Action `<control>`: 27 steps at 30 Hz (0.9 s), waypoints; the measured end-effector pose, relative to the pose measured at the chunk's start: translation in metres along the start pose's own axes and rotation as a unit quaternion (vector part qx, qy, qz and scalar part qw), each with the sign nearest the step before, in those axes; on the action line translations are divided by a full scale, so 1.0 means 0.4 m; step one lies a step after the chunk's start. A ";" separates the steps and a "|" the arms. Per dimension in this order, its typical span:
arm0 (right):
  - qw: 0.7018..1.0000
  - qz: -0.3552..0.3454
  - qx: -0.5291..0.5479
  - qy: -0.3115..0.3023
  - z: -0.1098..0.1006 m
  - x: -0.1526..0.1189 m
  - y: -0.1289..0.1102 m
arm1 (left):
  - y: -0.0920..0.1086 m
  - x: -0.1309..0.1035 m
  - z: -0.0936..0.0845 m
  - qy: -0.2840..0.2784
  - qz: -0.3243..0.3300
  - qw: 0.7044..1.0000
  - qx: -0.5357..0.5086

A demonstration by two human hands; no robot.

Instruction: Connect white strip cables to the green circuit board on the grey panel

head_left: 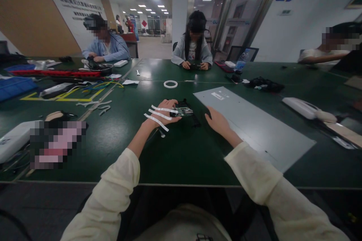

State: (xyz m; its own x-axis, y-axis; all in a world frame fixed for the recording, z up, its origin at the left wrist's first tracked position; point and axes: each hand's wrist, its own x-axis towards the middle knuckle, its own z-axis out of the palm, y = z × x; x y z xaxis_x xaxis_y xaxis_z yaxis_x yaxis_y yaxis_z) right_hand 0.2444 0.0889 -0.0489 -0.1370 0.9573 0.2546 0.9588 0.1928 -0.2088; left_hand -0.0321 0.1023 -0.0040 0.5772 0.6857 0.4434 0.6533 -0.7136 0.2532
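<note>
On the green table (pixel 181 162), the left hand (pixel 162 113) has its thumb and bent fingers closed about the left end of a small circuit board (pixel 185 112) with black parts around it (three white strips (pixel 160 113) lie across the back of that hand). The board is in front of the person, between the hands and just left of the grey panel (pixel 257 128). The right hand (pixel 219 122), apart from the board and near the panel's edge, has thumb and fingers partly spread; whether something dark sits between them, I cannot tell. Of the containers, a blue bin (pixel 15 89) stands at the far left, its contents too blurred to name. A clear bottle (pixel 242 61) stands upright on the far side; its fill level is unclear. Beyond the board lies a white ring (pixel 165 84).
</note>
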 end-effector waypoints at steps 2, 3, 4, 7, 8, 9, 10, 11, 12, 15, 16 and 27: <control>1.000 0.000 0.016 -0.010 -0.012 -0.002 -0.009 | -0.003 0.001 -0.006 0.005 -0.005 1.000 -0.001; 1.000 0.000 0.022 -0.013 -0.017 -0.003 -0.012 | -0.005 0.001 -0.008 0.007 -0.007 1.000 -0.001; 0.999 0.000 0.030 -0.017 -0.021 -0.005 -0.015 | -0.005 0.001 -0.010 0.009 -0.008 1.000 -0.002; 0.997 -0.007 0.064 -0.028 -0.026 -0.012 -0.024 | -0.005 0.002 -0.017 0.018 -0.010 1.000 -0.009; 0.996 -0.014 0.079 -0.032 -0.026 -0.015 -0.030 | -0.004 0.002 -0.020 0.022 -0.011 1.000 -0.011; 0.995 -0.025 0.095 -0.033 -0.026 -0.018 -0.038 | -0.002 0.002 -0.024 0.027 -0.014 0.999 -0.013; 0.993 -0.038 0.111 -0.033 -0.027 -0.021 -0.048 | 0.000 0.002 -0.028 0.031 -0.017 0.999 -0.014; 0.990 -0.054 0.126 -0.032 -0.027 -0.025 -0.060 | 0.002 0.003 -0.033 0.036 -0.021 0.999 -0.015; 0.987 -0.072 0.141 -0.034 -0.028 -0.030 -0.074 | 0.003 0.004 -0.038 0.040 -0.025 0.999 -0.017; 0.975 -0.123 0.180 -0.045 -0.038 -0.050 -0.124 | 0.007 0.007 -0.052 0.059 -0.034 0.997 -0.022; 0.970 -0.139 0.189 -0.054 -0.043 -0.059 -0.142 | 0.007 0.008 -0.055 0.067 -0.036 0.997 -0.024; 0.885 -0.379 0.221 -0.158 -0.072 -0.152 -0.258 | 0.018 0.017 -0.046 0.051 -0.036 0.997 -0.036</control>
State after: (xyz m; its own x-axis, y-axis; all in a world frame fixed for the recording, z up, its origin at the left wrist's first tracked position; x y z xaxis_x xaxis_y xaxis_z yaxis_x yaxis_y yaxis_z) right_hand 0.1611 0.0044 -0.0157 -0.8286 0.5161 0.2169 0.3804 0.8033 -0.4583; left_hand -0.0326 0.0992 0.0168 0.4743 0.7200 0.5066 0.6523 -0.6738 0.3470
